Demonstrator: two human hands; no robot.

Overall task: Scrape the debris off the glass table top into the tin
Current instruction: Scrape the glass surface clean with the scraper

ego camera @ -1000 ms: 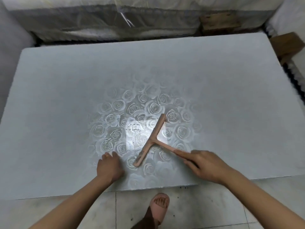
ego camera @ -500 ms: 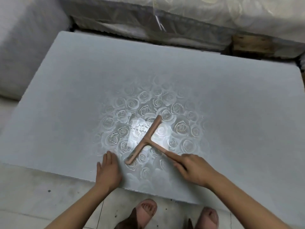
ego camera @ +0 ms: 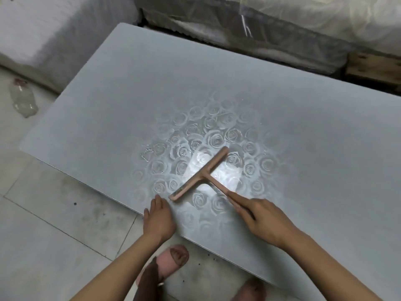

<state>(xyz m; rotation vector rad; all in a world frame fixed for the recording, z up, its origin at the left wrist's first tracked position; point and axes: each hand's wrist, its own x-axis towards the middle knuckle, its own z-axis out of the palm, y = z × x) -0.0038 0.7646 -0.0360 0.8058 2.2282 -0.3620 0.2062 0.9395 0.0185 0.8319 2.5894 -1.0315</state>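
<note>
- Scraper [ego camera: 201, 174]: T-shaped, pinkish-tan. It lies on the glass desk top [ego camera: 217, 94] in the near middle, over the rose pattern. The blade runs near-left to far-right and the handle points back to the near right.
- Right hand [ego camera: 264, 218]: fingers curled round the handle's near end, forefinger laid along it. It holds the scraper.
- Left hand [ego camera: 159, 218]: fingers straight and together, flat on the glass at the near edge, just beside the blade's near end. It holds nothing.
- Debris [ego camera: 147, 154]: a short broken line of pale bits left of the blade, apart from it. Any finer dust is too small to tell.
- Tin: not in view, so I cannot say where it stands.
- Handling, scraper (judgement): it looks light and stiff, and one hand is enough. Gripping far back on the handle gives reach. A hold nearer the T-joint would likely press the blade edge down more evenly.
- Handling, glass (judgement): hard, smooth and slippery, brittle at the edges, so moderate pressure is advisable. I cannot tell whether the roses are raised. If they are, bits may lodge in them.
- Handling, debris (judgement): loose and light. It may scatter or spill over the near edge onto the floor [ego camera: 54, 246].
- Also present: a plastic bottle [ego camera: 22, 101] on the floor at far left.
</note>
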